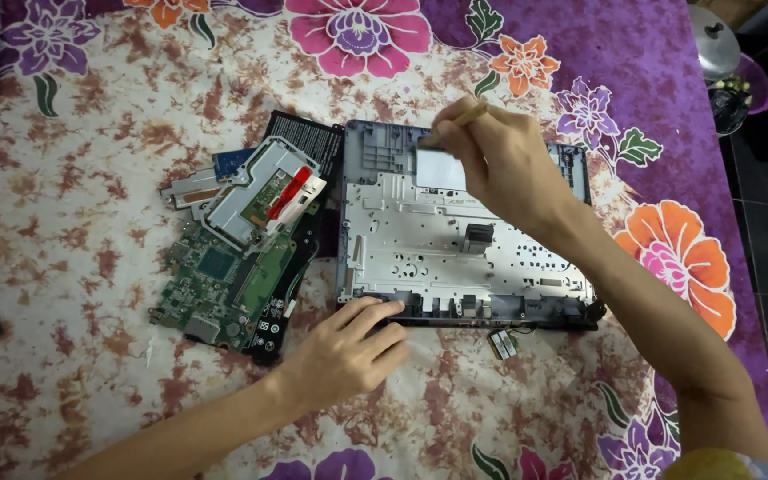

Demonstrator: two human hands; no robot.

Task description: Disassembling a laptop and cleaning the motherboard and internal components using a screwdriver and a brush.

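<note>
One laptop shell (pixel 455 244) lies upside down on a flowered cloth (pixel 73 178), its grey metal inner plate facing up. The left hand (pixel 344 351) rests at the shell's near edge, fingers loosely curled and close together, fingertips touching the dark rim near the left corner. The right hand (pixel 500 160) reaches over the shell's far side, its fingers pinched around one thin tan stick (pixel 460 120) whose tip points at the upper part of the plate, beside a pale rectangular patch.

Just left of the shell lies a pile of parts: one green circuit board (pixel 215 284), one silver tray (pixel 264 191) with a red strip lying across it, one black panel (pixel 308 138) under them, and one small metal bracket (pixel 188 187) at the far left of the pile. One small card (pixel 502 344) lies on the cloth just beside the shell's near edge. One metal lid (pixel 713 44) sits off the cloth at the upper right.
</note>
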